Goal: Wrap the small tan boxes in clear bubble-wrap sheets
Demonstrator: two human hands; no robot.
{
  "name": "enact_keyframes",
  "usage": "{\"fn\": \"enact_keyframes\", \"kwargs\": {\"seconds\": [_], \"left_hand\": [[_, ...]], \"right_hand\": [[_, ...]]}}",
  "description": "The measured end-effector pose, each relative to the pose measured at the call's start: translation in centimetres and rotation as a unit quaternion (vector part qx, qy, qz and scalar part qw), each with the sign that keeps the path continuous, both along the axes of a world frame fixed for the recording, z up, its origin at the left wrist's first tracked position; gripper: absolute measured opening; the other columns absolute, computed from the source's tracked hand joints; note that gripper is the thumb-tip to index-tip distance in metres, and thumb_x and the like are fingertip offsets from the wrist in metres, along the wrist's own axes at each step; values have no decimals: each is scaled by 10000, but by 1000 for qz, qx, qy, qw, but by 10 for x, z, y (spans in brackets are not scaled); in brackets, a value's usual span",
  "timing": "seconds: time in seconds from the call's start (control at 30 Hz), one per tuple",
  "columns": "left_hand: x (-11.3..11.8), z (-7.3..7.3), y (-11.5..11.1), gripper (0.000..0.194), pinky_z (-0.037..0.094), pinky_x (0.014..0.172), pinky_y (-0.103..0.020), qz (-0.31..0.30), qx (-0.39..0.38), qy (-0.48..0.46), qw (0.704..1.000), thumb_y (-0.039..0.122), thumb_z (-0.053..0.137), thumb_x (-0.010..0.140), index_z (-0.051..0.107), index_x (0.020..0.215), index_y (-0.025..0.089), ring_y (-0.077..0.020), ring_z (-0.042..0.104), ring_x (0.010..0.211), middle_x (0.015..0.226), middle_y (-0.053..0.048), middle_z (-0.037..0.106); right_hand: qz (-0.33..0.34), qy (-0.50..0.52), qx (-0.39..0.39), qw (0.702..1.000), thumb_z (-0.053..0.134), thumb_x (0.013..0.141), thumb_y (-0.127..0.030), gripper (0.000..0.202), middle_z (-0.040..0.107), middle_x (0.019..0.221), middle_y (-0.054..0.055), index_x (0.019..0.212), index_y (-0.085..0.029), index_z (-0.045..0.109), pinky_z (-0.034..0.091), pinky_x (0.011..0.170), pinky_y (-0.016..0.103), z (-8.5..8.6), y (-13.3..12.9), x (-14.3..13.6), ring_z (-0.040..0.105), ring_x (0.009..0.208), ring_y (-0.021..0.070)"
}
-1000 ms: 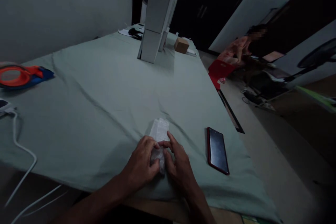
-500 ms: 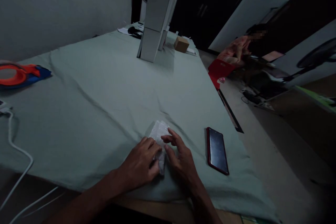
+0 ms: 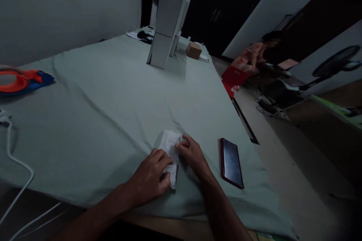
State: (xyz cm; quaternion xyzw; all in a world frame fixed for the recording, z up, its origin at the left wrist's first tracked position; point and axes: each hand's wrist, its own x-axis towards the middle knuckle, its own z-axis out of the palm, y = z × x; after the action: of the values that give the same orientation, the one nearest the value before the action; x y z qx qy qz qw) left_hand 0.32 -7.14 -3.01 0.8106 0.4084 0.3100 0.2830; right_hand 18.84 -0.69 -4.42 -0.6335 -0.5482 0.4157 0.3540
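Note:
A small oblong package in clear bubble wrap (image 3: 170,141) lies on the cloth near the table's front edge. My left hand (image 3: 154,171) is closed over its lower left part, fingers across the top and thumb at the near end. At its upper right edge, my right hand (image 3: 192,154) pinches the wrap with thumb and curled fingers. What is inside the wrap cannot be made out. To the right of my right hand lies a phone in a dark red case (image 3: 231,162), screen up.
The table has a pale green cloth (image 3: 113,94). Tall white boxes (image 3: 166,19) and a brown carton (image 3: 194,50) stand at the back. An orange and blue object (image 3: 25,81) and a white cable (image 3: 21,163) are left. Beyond the right edge a person (image 3: 250,58) sits near a fan (image 3: 336,60).
My right hand has closed from spread fingers to a pinch at the package's right edge. The wrap now covers the near end more whitely. My left hand stays in place.

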Motion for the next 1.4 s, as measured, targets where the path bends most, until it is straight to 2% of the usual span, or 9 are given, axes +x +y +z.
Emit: {"fn": "enact_keyframes", "kwargs": {"seconds": [0.27,0.43,0.57,0.73,0.83,1.0,1.1,1.27,1.4], "left_hand": [[0,4,0,292,455,889,-371,4,-2,1,1000,49,515,750,580,991,199,-233,520,977,1039,-65,580],[0,3,-1,266,460,871,-394,13,-3,27,1000,73,534,746,579,973,204,-236,531,934,964,-50,600],[0,-3,-6,269,459,908,-417,88,6,12,996,124,574,739,551,997,199,-260,512,1025,1061,-82,550],[1,-13,-11,517,407,996,-475,165,33,-20,986,134,590,717,440,1208,193,-290,471,1152,1182,-114,507],[-3,-14,-9,680,355,1056,-490,137,31,-28,990,124,607,689,375,1321,220,-303,394,1274,1359,-129,419],[-9,-9,-3,285,400,1010,-466,71,-20,-21,997,41,555,671,577,888,225,-282,435,1257,1325,-82,509],[-9,-9,0,263,422,988,-450,54,-24,-31,998,8,538,663,571,816,219,-261,502,1197,1212,-70,604],[-13,-9,2,275,428,1000,-438,39,-57,-60,996,28,553,639,604,843,205,-253,551,1163,1144,-80,657],[-21,0,3,453,353,1081,-488,18,-70,-63,995,117,603,660,604,1105,201,-281,465,1278,1343,-121,547]], "right_hand": [[76,62,-24,995,680,657,-365,234,582,611,-25,751,-153,651,404,525,234,10,9,-4,489,548,118],[71,87,24,993,664,700,-350,190,628,736,-1,774,-176,644,453,661,266,24,-4,-6,556,708,162],[101,95,57,989,650,773,-341,156,628,764,2,777,-188,621,468,690,263,39,-30,-6,578,732,161],[157,-22,133,978,574,852,-272,87,685,850,29,839,-207,630,495,765,277,49,-62,-7,627,815,176],[194,-61,205,958,523,827,-150,133,707,959,45,868,-223,626,505,827,303,43,-76,-6,655,917,189],[232,-166,325,902,466,704,-23,416,693,1088,49,1028,-250,595,477,919,395,22,-95,0,619,1081,222],[248,-214,332,884,530,697,-56,473,639,1199,90,1135,-233,546,456,954,443,13,-104,0,557,1168,262],[224,-194,343,891,468,684,5,469,637,1144,86,1080,-230,556,478,904,406,9,-99,-5,576,1079,232],[181,-86,266,943,515,777,-114,238,662,1016,61,978,-220,586,487,814,341,15,-77,-5,602,951,209]]}}
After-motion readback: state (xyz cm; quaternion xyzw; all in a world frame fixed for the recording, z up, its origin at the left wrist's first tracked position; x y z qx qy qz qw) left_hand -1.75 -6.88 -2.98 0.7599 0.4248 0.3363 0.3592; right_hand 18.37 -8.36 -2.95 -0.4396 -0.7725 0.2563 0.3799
